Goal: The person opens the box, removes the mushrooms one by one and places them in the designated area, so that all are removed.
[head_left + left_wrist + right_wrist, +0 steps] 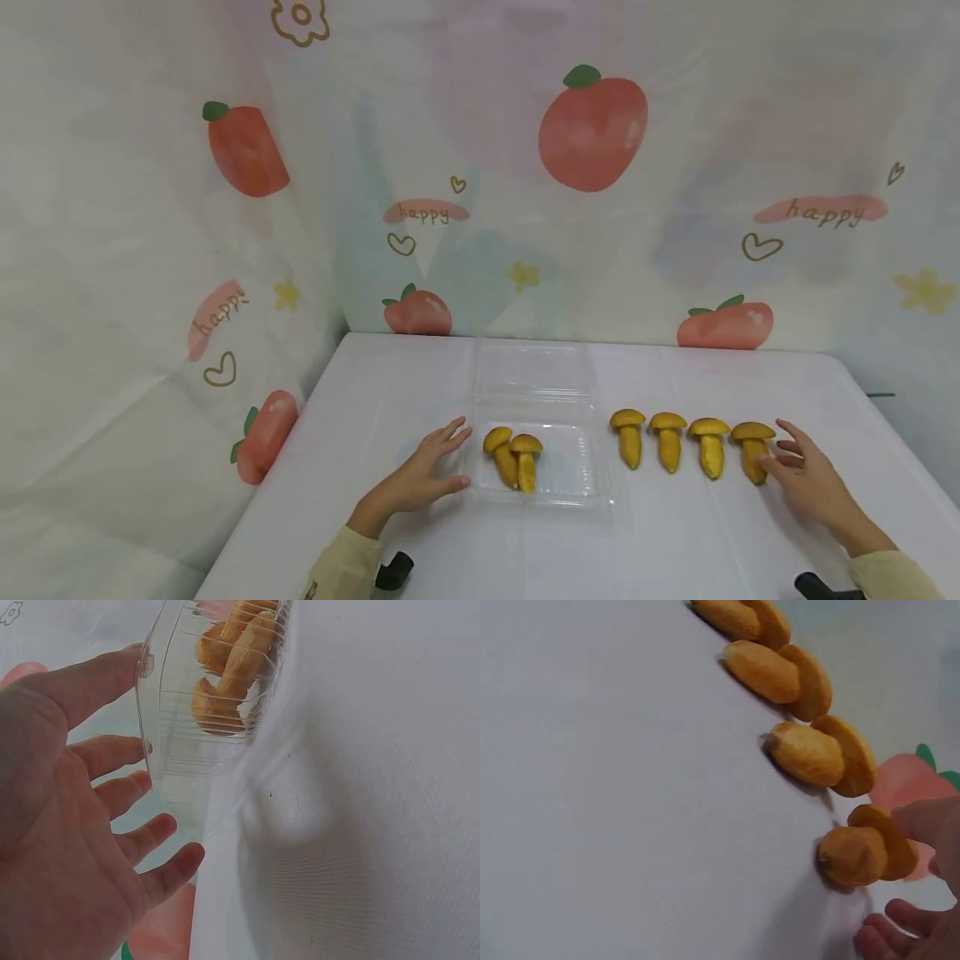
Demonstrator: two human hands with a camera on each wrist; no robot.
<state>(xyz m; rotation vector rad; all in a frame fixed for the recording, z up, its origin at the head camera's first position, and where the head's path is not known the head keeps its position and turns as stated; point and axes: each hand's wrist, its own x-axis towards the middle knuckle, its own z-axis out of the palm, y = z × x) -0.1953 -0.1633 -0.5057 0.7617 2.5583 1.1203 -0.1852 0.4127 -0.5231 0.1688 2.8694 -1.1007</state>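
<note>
An open clear plastic clamshell box (567, 460) lies on the table, its lid (532, 368) folded back. Two yellow-brown mushrooms (527, 471) lie side by side in the left part of its base. My left hand (426, 472) is at the box's left side, fingers spread; in the left wrist view the thumb and a fingertip meet the rim (148, 712). To the right, several similar mushrooms stretch in a row, caps toward the back. My right hand (813, 487) reaches to the rightmost mushroom (752, 454), thumb over its stem and fingers apart beyond the cap, without a closed grip.
The other mushrooms of the row (669, 442) stand between the box and my right hand, slightly apart. A white cloth covers the table (667, 550). Patterned fabric walls (592, 250) rise behind and at the left.
</note>
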